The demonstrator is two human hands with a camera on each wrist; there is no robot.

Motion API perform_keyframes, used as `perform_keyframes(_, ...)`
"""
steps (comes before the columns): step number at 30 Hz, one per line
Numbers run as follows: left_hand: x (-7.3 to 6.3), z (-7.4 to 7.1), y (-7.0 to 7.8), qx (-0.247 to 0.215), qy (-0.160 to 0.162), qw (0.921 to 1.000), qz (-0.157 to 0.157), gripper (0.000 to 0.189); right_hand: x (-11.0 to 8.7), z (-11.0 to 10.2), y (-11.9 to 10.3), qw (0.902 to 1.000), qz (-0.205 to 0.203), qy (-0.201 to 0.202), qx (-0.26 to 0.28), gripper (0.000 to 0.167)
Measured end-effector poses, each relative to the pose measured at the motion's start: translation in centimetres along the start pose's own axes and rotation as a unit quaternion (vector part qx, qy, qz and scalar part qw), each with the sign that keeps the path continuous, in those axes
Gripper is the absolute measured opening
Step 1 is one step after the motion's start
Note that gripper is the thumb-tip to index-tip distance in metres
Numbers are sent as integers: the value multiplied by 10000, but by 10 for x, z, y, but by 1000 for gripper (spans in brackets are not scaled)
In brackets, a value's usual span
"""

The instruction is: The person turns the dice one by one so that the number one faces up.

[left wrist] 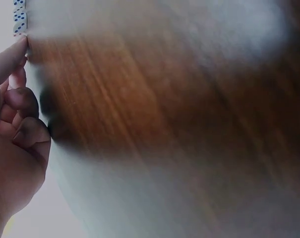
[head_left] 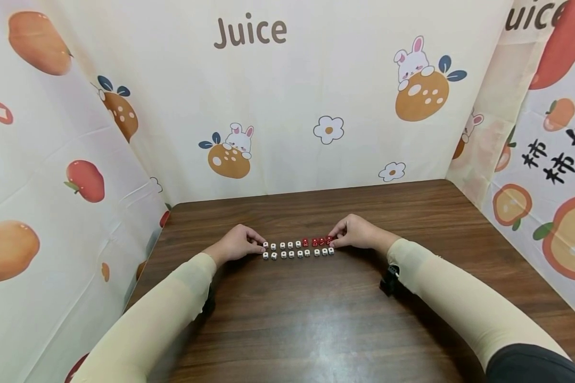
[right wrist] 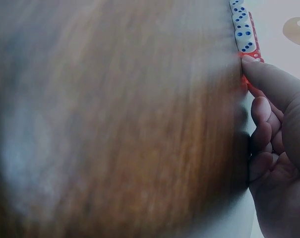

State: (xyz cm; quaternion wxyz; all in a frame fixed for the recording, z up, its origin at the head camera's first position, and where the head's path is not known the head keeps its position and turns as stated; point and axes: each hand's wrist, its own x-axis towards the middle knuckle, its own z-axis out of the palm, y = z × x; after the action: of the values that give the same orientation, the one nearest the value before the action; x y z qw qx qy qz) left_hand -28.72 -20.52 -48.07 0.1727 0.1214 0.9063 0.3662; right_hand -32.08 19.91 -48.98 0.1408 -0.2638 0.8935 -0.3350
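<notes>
Two rows of small dice lie side by side across the table. The back row has white dice (head_left: 282, 246) on its left and red dice (head_left: 314, 242) on its right; the front row of dice (head_left: 292, 255) is all white. My left hand (head_left: 237, 243) pinches the white die at the left end of the back row between thumb and index finger. At the other end, my right hand (head_left: 356, 232) pinches the last red die, its thumb (right wrist: 269, 79) on the near side. In the right wrist view, blue pips show on the white dice (right wrist: 243, 33). Fingertips partly hide both end dice.
The brown wooden table (head_left: 287, 319) reaches back to a printed cloth (head_left: 287, 96) with fruit and rabbit pictures. More printed cloth hangs at the left and right sides. A black wrist device (head_left: 389, 281) sits under the right forearm.
</notes>
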Motion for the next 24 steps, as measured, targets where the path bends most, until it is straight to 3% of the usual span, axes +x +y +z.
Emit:
perform_keyframes(13,-3,-3,-6,-238,29,9997,-47,21,3,-5,3,9997,-42,-205,124,23)
perform_keyframes(20,-5,-10,-7,-499,-2,9987,-102,26,3,-16,9,9972,87,-464,577,33)
perform_keyframes(24,-7,-17,-9,-628,154,9979,-64,29,-1,-23,13,9942,305,-492,903,32)
